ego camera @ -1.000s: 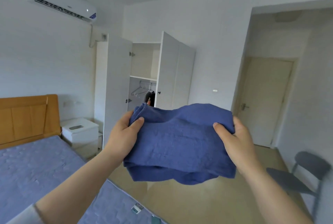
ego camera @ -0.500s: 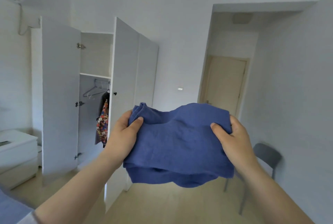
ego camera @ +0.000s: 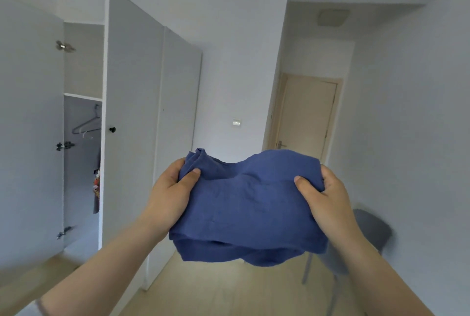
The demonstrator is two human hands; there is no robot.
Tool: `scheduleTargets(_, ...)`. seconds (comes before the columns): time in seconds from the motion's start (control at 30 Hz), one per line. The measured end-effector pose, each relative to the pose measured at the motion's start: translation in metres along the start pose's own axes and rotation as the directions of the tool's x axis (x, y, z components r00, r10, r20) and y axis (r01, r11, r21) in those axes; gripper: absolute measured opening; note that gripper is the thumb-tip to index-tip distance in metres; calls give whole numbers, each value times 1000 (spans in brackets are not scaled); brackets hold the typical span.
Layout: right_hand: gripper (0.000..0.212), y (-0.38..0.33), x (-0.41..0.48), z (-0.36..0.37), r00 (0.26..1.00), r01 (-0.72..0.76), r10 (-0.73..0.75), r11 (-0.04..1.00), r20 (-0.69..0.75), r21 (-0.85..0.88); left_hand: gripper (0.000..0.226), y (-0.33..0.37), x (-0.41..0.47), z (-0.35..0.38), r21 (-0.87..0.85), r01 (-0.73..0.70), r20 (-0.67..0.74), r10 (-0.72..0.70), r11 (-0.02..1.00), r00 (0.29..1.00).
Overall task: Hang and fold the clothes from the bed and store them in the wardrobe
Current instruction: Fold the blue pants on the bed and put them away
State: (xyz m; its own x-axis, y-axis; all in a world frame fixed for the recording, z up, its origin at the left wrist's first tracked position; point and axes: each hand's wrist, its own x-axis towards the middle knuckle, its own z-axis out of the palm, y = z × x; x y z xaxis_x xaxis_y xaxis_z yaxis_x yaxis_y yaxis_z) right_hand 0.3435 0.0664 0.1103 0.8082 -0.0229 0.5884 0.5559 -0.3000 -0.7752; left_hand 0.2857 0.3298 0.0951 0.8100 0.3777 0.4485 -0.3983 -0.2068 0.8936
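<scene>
The wardrobe (ego camera: 132, 112) stands open on the left, a hanger (ego camera: 86, 124) on its rail. Near it, held in mid-air, the folded blue garment (ego camera: 249, 208) lies flat, long axis running left to right. The left hand (ego camera: 170, 196) and right hand (ego camera: 328, 203) grip its ends, thumbs on top, fingers (ego camera: 329, 178) curled underneath.

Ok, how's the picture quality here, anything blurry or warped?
Head view: the folded blue garment, left hand and right hand are sharp; the grey chair at lower right is smeared; wide-angle distortion slants the wardrobe door; light is soft and even, no glare.
</scene>
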Motion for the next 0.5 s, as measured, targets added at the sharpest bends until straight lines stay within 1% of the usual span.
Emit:
scheduleTargets(0.13, 23, 43, 60, -6, 999, 4, -6, 999, 44, 43, 19, -15, 43, 47, 24, 20, -37, -19, 1000, 999)
scheduleTargets(0.33, 24, 94, 148, 7, 993, 11, -21, 996, 112, 93, 36, -41, 103, 91, 55, 19, -93, -13, 998, 996)
scheduleTargets(0.5, 20, 131, 206, 51, 986, 18, -37, 993, 164, 120, 23, -79, 164, 97, 96, 28, -157, -13, 995, 987)
